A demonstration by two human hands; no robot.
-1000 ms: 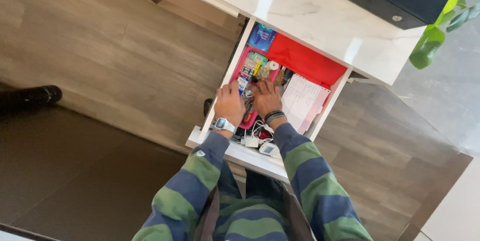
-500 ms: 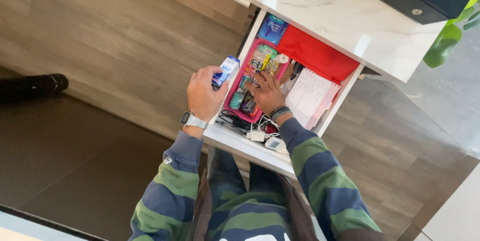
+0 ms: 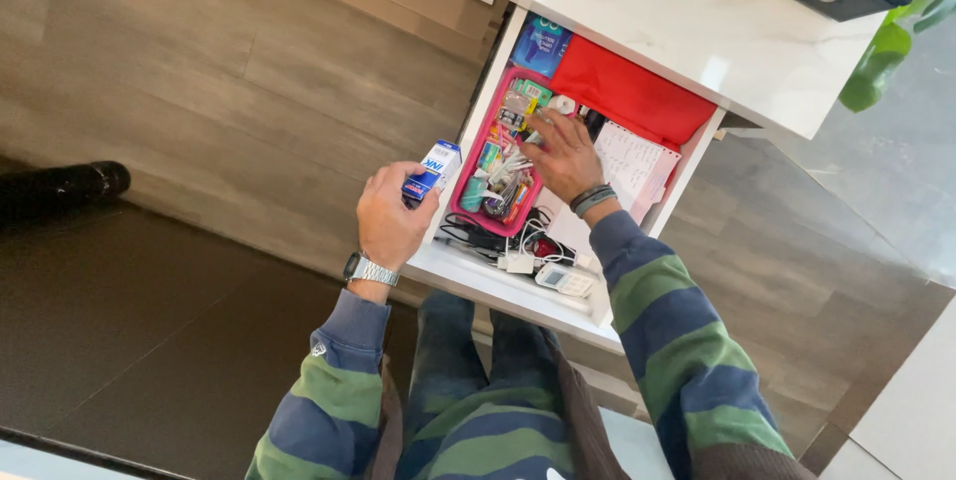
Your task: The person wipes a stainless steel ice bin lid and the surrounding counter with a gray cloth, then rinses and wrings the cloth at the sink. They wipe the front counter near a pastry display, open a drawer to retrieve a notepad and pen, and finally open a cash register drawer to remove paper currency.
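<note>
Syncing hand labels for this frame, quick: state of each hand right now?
Left hand: closed around a small blue and white box, held beside the open drawer.
Right hand: open, fingers spread, reaching into the pink tray; grips nothing visible.

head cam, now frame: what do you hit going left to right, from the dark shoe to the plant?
black shoe → left hand holding a small blue-and-white box → pink tray of small items → right hand → white paper sheet → green plant leaves
</note>
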